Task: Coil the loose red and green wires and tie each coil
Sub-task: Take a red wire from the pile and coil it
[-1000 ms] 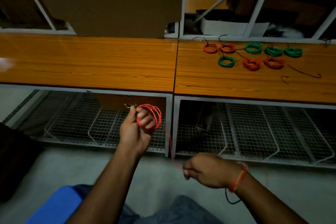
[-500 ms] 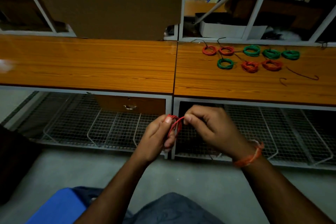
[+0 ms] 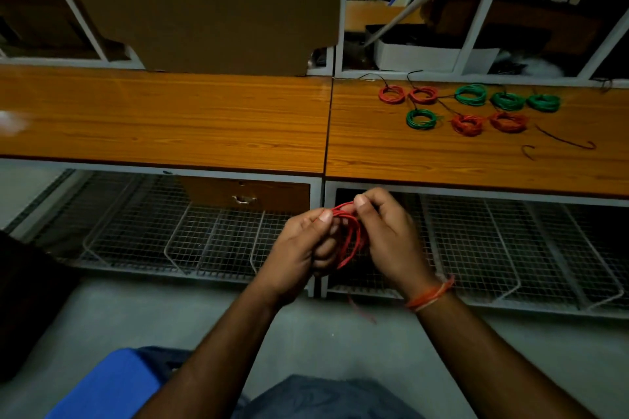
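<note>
Hands are meeting below the front edge of the tabletop (image 3: pixel 238 119), in front of the wire racks (image 3: pixel 204 235). The left hand (image 3: pixel 299 248) is curling its fingers round a red coil (image 3: pixel 350 238), thumb pressing the top loops. The right hand (image 3: pixel 388 235) is pinching the same coil's upper strands between thumb and forefinger. A loose red tail (image 3: pixel 362 311) is dangling beneath. Four finished green coils (image 3: pixel 471 94) and four red coils (image 3: pixel 392 94) are lying near the tabletop's far right edge.
</note>
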Demonstrator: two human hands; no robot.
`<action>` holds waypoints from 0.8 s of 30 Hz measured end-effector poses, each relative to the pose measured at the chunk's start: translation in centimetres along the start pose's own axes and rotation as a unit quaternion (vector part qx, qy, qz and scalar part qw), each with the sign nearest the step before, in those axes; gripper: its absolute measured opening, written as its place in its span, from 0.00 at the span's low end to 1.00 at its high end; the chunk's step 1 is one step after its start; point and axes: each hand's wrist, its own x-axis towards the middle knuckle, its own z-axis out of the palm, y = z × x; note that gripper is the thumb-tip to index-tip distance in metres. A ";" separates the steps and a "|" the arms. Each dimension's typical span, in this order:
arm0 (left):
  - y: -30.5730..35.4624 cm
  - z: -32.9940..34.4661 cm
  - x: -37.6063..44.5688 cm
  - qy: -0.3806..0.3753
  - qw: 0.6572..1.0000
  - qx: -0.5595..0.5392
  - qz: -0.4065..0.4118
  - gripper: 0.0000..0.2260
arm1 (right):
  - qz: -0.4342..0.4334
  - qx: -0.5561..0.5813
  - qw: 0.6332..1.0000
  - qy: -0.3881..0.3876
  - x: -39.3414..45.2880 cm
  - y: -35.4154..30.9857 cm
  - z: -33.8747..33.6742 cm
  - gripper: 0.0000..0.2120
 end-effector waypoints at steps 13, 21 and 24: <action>-0.8 1.7 0.4 -0.001 0.982 -0.182 -0.059 0.12 | -0.041 -0.034 0.993 0.109 -0.4 0.4 1.5 0.14; -0.8 2.0 0.3 -0.009 0.986 -0.146 -0.076 0.11 | -0.047 -0.075 0.994 0.061 0.7 1.2 0.4 0.15; -0.9 2.0 0.5 -0.001 0.975 -0.201 -0.092 0.12 | -0.060 -0.068 0.995 0.044 0.9 1.2 0.3 0.16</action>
